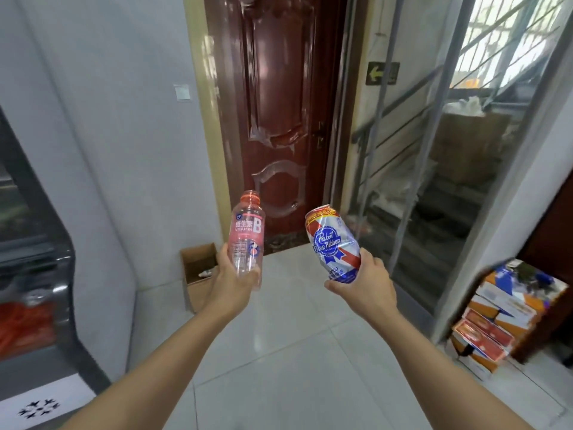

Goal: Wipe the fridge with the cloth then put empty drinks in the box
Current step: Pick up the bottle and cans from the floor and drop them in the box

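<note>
Left hand (231, 282): fingers and thumb are curled round the lower body of a clear pink bottle (247, 238), which stands nearly upright, uncapped, and appears empty. Right hand (362, 282): fingers are wrapped round the base of a dented beer can (333, 243), tilted with its top leaning left, away from the wrist. Both arms are extended forward at about the same height, the two containers apart from each other.

The cardboard box (198, 268) sits on the floor against the white wall, just beside the door frame, its top flaps open; something pale lies inside, not identifiable. The left hand and bottle partly overlap it in view. The fridge (37, 274) stands at the far left edge, dark-fronted. No cloth is visible.

Assessed stage: carrying empties to the box.

Risks noted:
- Both grips sit low on the containers; the dented can in particular may pivot or slip when released.
- The box opening is narrow and the wall is close; a throw from a distance could strike a flap and bounce onto the tiles.
- Any residue in the open bottle may spill if tipped early.
</note>
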A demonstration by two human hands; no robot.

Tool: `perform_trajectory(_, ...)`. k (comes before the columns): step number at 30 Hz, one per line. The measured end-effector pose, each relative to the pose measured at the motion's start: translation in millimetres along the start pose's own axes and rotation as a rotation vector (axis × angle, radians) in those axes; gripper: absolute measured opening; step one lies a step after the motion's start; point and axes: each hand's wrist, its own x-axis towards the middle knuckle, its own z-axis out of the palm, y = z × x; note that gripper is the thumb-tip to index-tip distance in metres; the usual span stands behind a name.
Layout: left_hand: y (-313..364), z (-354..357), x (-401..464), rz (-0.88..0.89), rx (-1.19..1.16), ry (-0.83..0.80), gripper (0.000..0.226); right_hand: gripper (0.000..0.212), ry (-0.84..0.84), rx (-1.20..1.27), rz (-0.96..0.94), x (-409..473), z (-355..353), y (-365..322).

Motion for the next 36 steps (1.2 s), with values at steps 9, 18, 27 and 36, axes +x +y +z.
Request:
perform_trajectory(9,23.0,87.8,154.3,-0.130,-0.011,0.189,0.079,0.087,-0.138,-0.017,-0.165,222.3,37.0,3.6)
perform_trajectory(18,17.9,117.8,279.1,-0.188,0.009,0.362,0.074,0.092,-0.297,-0.010,-0.282,386.4,125.6,-26.6)
perform_trajectory(27,-8.6,120.6,434.3,-0.257,-0.013,0.417,0.072,0.094,-0.328,-0.044,-0.355,521.5,207.8,-80.6)
perform_trajectory(36,-24.6,115.3,574.9,-0.302,0.002,0.463,0.070,0.098,-0.421,-0.016,-0.436,644.7,291.5,-151.9)
